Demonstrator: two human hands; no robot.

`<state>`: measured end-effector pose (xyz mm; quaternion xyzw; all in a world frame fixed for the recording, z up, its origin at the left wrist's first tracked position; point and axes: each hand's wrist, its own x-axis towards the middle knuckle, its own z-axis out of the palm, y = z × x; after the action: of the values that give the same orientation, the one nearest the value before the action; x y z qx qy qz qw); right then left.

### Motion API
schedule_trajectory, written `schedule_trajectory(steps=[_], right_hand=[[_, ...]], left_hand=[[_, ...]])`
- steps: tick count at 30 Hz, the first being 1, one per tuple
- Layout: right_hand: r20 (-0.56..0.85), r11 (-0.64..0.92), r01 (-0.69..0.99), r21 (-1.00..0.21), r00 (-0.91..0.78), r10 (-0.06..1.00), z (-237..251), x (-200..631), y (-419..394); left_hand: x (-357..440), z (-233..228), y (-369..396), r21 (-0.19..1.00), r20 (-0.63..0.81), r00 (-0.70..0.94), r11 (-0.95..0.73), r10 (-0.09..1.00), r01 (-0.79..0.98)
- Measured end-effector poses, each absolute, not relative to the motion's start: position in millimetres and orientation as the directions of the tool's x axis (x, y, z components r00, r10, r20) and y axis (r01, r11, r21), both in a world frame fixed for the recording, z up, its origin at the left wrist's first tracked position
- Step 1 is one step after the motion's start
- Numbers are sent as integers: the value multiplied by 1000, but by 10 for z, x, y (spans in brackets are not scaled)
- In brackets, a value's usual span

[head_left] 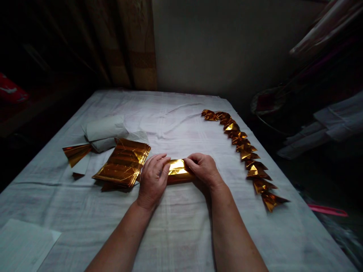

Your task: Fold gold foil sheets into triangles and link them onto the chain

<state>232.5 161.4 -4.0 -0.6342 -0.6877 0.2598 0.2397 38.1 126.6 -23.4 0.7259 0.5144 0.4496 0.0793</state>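
Note:
A sheet of gold foil paper, creased lengthwise into a narrow band, lies between my hands over the cloth. My left hand holds its left end, with the thumb along the near side and the fingers curled over the top. At the other end, my right hand pinches the foil between thumb and bent fingers. Both hands cover the ends of the sheet. Just left of my left hand is a stack of flat gold foil sheets, with creases across the top one.
Folded gold foil pieces form a curved, overlapping row on the right. Crumpled white paper lies behind the stack, beside a loose foil piece. A white sheet is at front left. The pale cloth covers the table.

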Motion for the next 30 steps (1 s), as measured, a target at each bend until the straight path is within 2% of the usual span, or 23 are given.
schedule_trajectory(steps=[2, 4, 7, 19, 30], right_hand=[[25, 79, 787, -612, -80, 996, -50, 2325, 1618], [30, 82, 808, -584, -80, 996, -55, 2323, 1621], [41, 87, 834, -544, -77, 996, -53, 2319, 1621], [115, 84, 858, -507, -29, 993, -35, 2333, 1601], [91, 60, 860, -506, -16, 996, -44, 2332, 1611]], left_hand=[[405, -192, 1224, 528, 567, 191, -531, 802, 662], [428, -162, 1182, 516, 494, 300, -553, 816, 654], [444, -155, 1148, 522, 390, 363, -528, 846, 670], [449, -170, 1145, 545, 288, 373, -471, 882, 693], [409, -286, 1246, 646, 321, 262, -413, 910, 642]])
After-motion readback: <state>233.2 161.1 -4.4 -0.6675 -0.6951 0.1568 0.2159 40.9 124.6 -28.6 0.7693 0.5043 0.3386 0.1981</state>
